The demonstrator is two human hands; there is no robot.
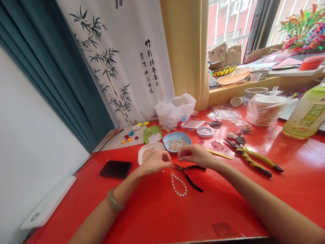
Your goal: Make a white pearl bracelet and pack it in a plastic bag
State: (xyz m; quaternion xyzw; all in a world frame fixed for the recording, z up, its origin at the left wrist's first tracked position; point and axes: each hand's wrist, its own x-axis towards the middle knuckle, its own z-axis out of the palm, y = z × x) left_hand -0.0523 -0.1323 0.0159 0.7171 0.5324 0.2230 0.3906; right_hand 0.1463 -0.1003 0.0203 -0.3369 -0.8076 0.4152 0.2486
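In front of the blue dish (166, 138), the left hand (156, 161) pinches the top of a white bead loop (186, 191); the right hand (196, 156) curls near that dish's front edge. Black-handled pliers (185, 169) lie in front of the dish, a phone (115, 169) to its left, a plastic bag (175, 107) behind it.

A small pair of pliers (185, 170) with a dark metal nose and slim black handles lies with its nose pointing left and its handles spread in a wide V toward the right. Just in front of that nose, and left of the nearer handle, is a bead strand (181, 195): small, pearly white beads, spaced out along a thin line. It forms a teardrop loop, narrow end up beside the pliers' tips, rounded end toward the viewer. The topmost part is too small to make out.
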